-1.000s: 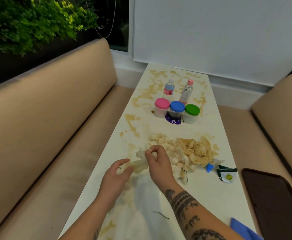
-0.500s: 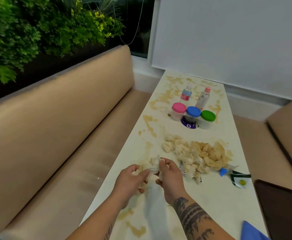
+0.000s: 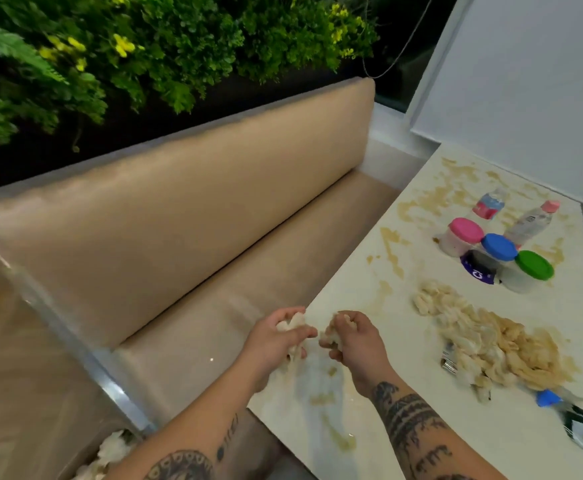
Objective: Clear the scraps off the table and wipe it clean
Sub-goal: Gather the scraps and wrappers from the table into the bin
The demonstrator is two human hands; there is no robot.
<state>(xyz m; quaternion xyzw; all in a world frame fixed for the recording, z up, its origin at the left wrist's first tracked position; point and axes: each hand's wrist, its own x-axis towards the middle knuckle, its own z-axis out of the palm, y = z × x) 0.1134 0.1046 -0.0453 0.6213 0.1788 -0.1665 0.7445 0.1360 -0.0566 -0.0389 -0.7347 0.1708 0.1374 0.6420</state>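
Currently scrap-clearing step: left hand and right hand each close their grip on a wad of soiled tissue at the left edge of the surface. Next move likely a drop into the bin beside the bench, already holding similar wads. Main scrap pile remains; three lidded tubs and two bottles stand closed, contents unclear.

You see a cream counter smeared with tan stains, pink, blue and green lids, a beige bench, and black patterned tattoos on your forearms.
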